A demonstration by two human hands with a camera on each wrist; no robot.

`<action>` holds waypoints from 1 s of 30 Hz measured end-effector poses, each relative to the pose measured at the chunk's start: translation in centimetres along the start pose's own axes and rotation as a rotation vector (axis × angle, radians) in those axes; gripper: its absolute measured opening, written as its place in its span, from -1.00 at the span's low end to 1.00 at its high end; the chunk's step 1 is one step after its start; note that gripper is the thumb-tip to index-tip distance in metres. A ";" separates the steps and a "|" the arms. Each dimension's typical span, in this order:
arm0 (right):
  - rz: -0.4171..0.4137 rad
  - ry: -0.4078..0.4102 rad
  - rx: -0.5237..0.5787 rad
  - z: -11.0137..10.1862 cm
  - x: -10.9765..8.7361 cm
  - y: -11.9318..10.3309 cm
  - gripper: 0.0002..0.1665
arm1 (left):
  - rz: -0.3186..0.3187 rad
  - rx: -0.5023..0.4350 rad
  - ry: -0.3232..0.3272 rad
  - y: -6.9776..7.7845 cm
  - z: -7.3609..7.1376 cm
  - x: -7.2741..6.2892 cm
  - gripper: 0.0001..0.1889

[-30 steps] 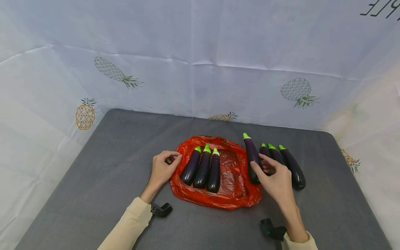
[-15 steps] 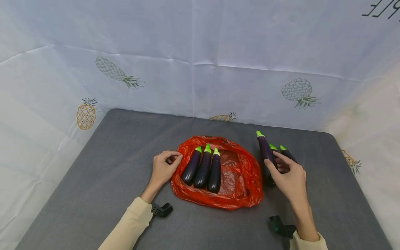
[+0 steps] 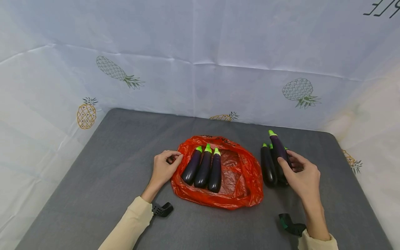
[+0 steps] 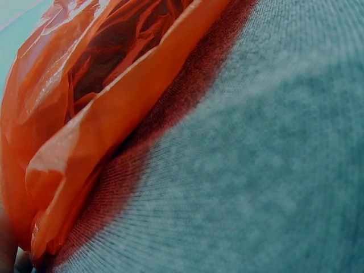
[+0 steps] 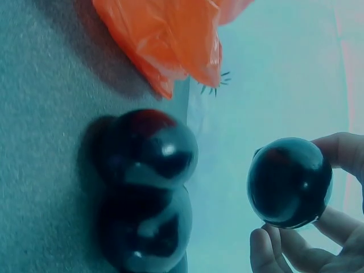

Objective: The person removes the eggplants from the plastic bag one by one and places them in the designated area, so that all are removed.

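Note:
My left hand pinches the left rim of a red plastic bag, which lies spread with its mouth up. Three dark purple eggplants with bright green caps rest side by side in the bag's left half. My right hand grips another eggplant between thumb and fingers, its green cap pointing away from me. In the right wrist view this held eggplant hangs apart from the ones on the table. Under and beside it, several more eggplants lie right of the bag, partly hidden.
A grey cloth-covered table carries everything. Behind it hangs a white sheet printed with pineapples. Black camera mounts stick out from both wrists, low over the table.
My right hand has carried its eggplant rightward, from the bag's right edge to above the other loose eggplants. The left hand and the bag have stayed put.

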State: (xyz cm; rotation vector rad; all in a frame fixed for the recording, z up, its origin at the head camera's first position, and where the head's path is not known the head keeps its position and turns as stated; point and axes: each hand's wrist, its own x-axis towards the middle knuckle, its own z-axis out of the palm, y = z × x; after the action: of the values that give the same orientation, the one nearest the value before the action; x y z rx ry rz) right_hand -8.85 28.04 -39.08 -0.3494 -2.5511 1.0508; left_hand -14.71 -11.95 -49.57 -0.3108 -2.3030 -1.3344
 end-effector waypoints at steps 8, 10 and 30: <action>0.048 0.016 -0.016 -0.9 0.6 0.9 -0.47 | -0.023 -0.002 -0.006 0.2 -0.1 0.0 -0.96; 0.066 0.020 -0.022 -1.2 0.8 1.3 -0.46 | -0.020 -0.003 -0.005 0.3 -0.1 0.0 -0.94; 0.324 0.048 -0.066 -2.9 2.1 4.7 -0.40 | -0.018 -0.005 -0.008 0.2 -0.1 -0.1 -0.96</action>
State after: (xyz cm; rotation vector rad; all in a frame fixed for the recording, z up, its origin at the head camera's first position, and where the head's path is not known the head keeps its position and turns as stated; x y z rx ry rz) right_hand -9.15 33.88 -40.05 -0.8181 -2.5444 1.0517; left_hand -14.56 -12.00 -49.42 -0.2981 -2.3145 -1.3505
